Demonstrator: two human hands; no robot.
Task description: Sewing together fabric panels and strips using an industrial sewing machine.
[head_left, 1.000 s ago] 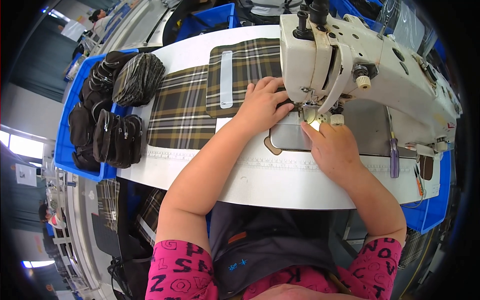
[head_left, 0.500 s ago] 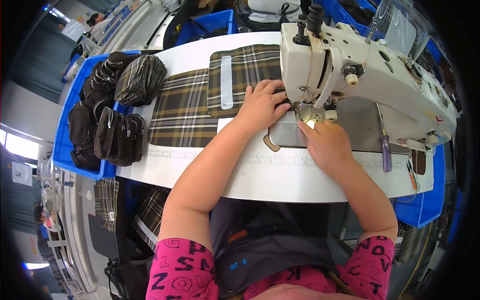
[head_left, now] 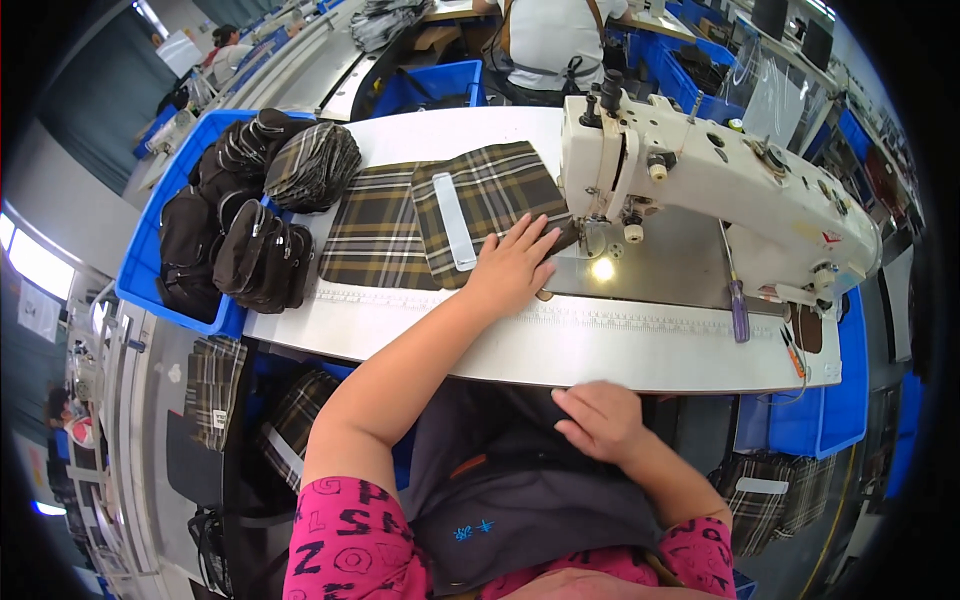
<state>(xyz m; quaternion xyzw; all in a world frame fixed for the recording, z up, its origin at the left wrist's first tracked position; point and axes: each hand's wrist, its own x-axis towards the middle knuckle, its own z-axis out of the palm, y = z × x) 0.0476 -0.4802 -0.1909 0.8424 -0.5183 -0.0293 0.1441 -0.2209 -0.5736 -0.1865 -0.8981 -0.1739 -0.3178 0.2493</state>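
My left hand [head_left: 512,268] lies flat with fingers spread on the lower right of a brown plaid fabric panel [head_left: 505,195]. A pale strip [head_left: 455,222] runs along that panel's left part, and its right corner reaches a dark piece beside the presser foot of the white sewing machine [head_left: 640,150]. A second plaid panel [head_left: 375,230] lies partly beneath it at the left. My right hand [head_left: 605,420] is off the table, in front of the dark apron [head_left: 540,500]. Its fingers are loosely bent, thumb and forefinger apart, slightly blurred, with nothing visible in them.
At the left a blue bin [head_left: 225,318] holds dark zippered pouches [head_left: 262,255] and a plaid stack [head_left: 312,165]. A purple-handled screwdriver [head_left: 739,310] and orange snips [head_left: 795,355] lie on the right. A ruler strip [head_left: 620,316] runs along the front. Another person [head_left: 550,45] sits beyond.
My right hand has drawn back from the needle area to below the table edge. The upper plaid panel has turned clockwise, my left hand still on it. The view has shifted too.
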